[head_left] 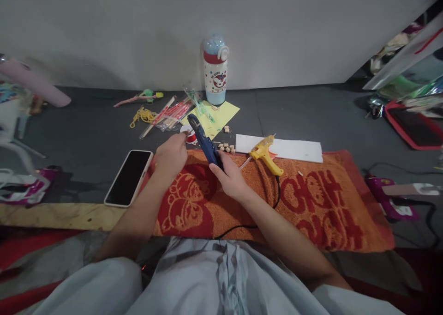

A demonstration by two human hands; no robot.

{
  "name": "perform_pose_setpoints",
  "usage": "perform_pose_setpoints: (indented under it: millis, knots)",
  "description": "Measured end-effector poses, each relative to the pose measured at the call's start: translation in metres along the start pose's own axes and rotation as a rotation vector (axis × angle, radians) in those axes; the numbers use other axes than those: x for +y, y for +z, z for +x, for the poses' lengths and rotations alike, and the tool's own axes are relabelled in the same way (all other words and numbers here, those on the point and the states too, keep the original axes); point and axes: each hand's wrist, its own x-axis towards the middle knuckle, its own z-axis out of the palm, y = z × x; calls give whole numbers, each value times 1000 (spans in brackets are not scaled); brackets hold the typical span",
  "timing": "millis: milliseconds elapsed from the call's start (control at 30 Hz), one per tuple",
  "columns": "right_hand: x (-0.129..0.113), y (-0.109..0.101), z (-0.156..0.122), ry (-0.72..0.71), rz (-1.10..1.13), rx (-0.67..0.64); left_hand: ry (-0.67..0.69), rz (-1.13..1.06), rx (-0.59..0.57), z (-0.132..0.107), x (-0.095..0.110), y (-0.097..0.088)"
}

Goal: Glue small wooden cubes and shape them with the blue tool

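Note:
My right hand (pixel 230 174) is wrapped round a long dark blue hand tool (pixel 206 144), its rounded head tilted up and to the left; its exact kind is unclear. To the left of the tool, my left hand (pixel 171 153) is closed, fingertips pinched close to the tool's head. Whatever lies in that pinch is too small to make out. A red and white round item (pixel 189 135), perhaps a spool, shows behind the left fingertips. Several small wooden pieces (pixel 226 148) lie just beyond the right hand. A yellow glue gun (pixel 266 154) rests to its right.
An orange towel (pixel 311 204) covers the front of the dark table, with a white strip (pixel 297 149) at its back edge. A phone (pixel 128 178) lies left. Behind are wrapped sticks (pixel 175 114), yellow paper (pixel 226 114) and a bottle (pixel 215 70). A black cord (pixel 238 226) crosses the towel.

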Motion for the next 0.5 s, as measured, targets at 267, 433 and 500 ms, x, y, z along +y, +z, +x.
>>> perform_pose_setpoints:
  millis: [267,433,500]
  knots:
    - [-4,-6,1,18,116,-45,-63,-30,-80,-1,7,-3]
    - [-6,-21,2,60,304,-138,37,-115,-52,2,-7,2]
    - [-7,-29,2,85,372,-209,129,-167,-38,3,-17,2]
